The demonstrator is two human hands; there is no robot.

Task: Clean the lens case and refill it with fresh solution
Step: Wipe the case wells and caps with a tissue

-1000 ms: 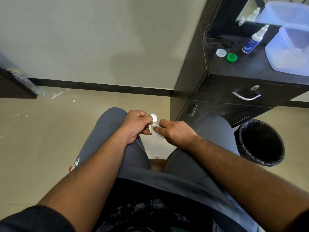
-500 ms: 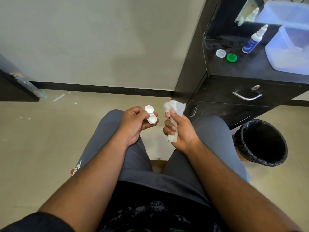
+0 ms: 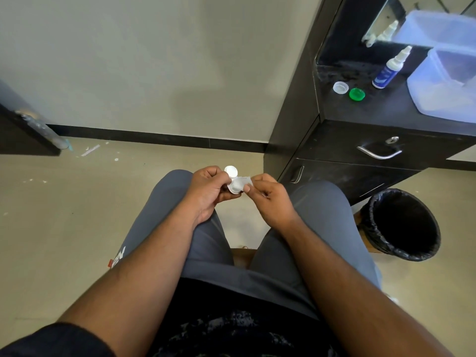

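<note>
Now you're wiping the case dry.
Your left hand point(image 3: 206, 191) grips the case point(image 3: 233, 180); your right hand point(image 3: 268, 199) pinches tissue point(image 3: 243, 180) against it. Next, reach for the bottle point(image 3: 389, 69).

Partial white lettering on the left leg of the grey trousers point(image 3: 164, 228), at 8 o'clock from frame centre; reading uncertain, possibly ending "N". Blue label on the solution bottle point(image 3: 386, 74), at 2 o'clock, was too small to read.
</note>
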